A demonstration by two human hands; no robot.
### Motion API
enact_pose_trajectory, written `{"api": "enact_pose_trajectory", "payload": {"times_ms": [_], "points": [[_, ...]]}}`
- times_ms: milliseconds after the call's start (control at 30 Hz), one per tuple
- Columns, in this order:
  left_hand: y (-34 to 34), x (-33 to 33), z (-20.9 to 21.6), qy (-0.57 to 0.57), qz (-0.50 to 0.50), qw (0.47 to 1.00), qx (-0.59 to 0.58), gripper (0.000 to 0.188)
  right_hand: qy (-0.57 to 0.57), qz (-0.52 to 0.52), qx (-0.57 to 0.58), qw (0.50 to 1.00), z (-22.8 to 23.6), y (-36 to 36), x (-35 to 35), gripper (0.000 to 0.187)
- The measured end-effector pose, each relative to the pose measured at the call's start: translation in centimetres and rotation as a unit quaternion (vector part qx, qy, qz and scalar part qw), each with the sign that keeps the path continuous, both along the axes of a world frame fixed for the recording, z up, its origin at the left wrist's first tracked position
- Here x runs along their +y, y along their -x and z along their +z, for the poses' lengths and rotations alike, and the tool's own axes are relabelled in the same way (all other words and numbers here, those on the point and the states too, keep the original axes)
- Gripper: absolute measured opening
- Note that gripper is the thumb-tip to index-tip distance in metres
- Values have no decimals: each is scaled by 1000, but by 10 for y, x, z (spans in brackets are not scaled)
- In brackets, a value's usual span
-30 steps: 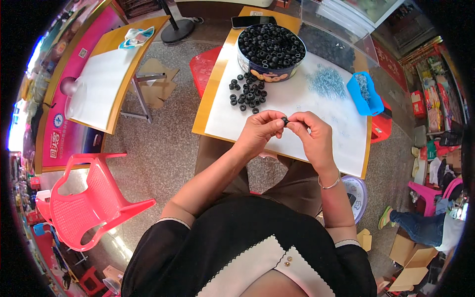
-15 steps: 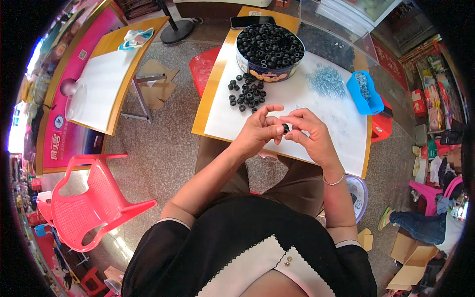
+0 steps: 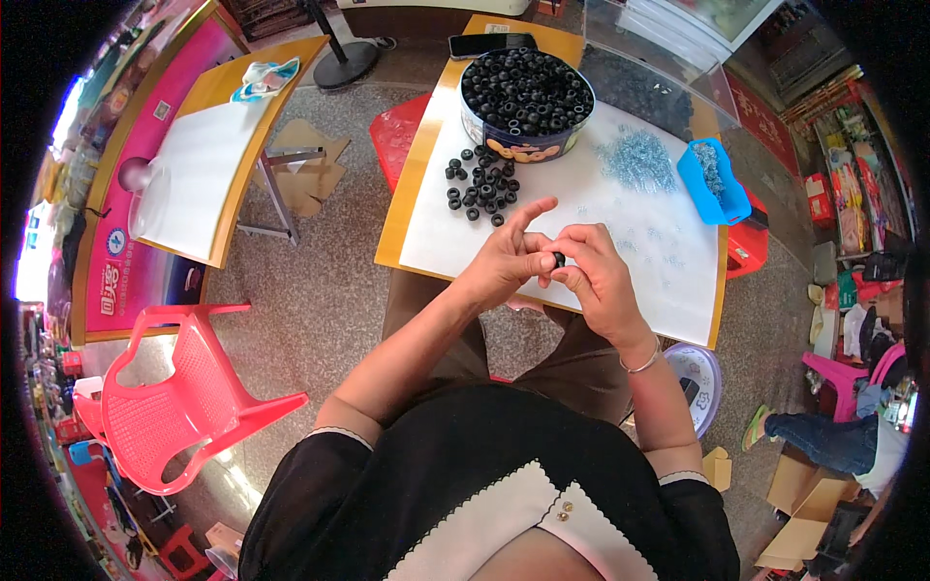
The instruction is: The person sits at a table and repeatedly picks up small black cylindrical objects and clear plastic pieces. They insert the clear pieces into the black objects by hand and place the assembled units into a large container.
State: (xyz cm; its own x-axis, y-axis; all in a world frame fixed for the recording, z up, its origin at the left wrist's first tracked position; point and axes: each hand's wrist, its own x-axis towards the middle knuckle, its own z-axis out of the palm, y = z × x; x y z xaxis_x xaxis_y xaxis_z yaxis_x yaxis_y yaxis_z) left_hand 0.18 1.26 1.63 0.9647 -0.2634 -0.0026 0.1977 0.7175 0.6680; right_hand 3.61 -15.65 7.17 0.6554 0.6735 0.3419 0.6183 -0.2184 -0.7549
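Observation:
Just above the table's near edge, my two hands meet at a small round black piece [image 3: 559,259]. My left hand [image 3: 502,259] pinches it between thumb and fingers, with the index finger stretched out. My right hand [image 3: 597,275] closes on its other side with thumb and fingertips, hiding most of it. Beyond my left hand lies a loose group of small black ring-like pieces [image 3: 484,188]. A round tub [image 3: 528,147] heaped with more such pieces stands behind them. To its right a pile of tiny clear bluish pieces [image 3: 637,160] is spread on the white tabletop [image 3: 436,242].
A blue tray [image 3: 728,209] with more clear pieces sits at the table's right edge. A phone [image 3: 489,44] and a clear plastic box [image 3: 659,73] are at the far end. A pink chair [image 3: 189,397] and a second table [image 3: 199,160] stand left; a person's leg [image 3: 823,441] shows right.
My right hand has shifted slightly left and down, and its fingers are now closer around the black piece. My left hand has stayed nearly in place.

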Motion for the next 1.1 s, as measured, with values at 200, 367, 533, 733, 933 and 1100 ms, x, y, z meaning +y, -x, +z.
{"api": "enact_pose_trajectory", "payload": {"times_ms": [200, 367, 533, 733, 933, 1100], "points": [[3, -15, -11, 91, 13, 995, 43, 81, -12, -40, -4, 999, -1, 8, 0, 23], [5, -19, -8, 110, 15, 993, 44, 71, -24, -33, -29, 999, -5, 8, 0, 27], [10, -27, 6, 120, 21, 989, 85, 66, -33, -47, -98, 994, -7, 8, -1, 25], [16, -32, 8, 161, -12, 979, 124, 65, -47, -70, -118, 989, -6, 11, 0, 22], [17, -40, 18, 196, -21, 971, 131, 66, -48, -78, -83, 992, -8, 14, -3, 20], [15, -36, 19, 174, -26, 980, 89, 65, -85, -55, -51, 994, 1, 12, -6, 25]]}}
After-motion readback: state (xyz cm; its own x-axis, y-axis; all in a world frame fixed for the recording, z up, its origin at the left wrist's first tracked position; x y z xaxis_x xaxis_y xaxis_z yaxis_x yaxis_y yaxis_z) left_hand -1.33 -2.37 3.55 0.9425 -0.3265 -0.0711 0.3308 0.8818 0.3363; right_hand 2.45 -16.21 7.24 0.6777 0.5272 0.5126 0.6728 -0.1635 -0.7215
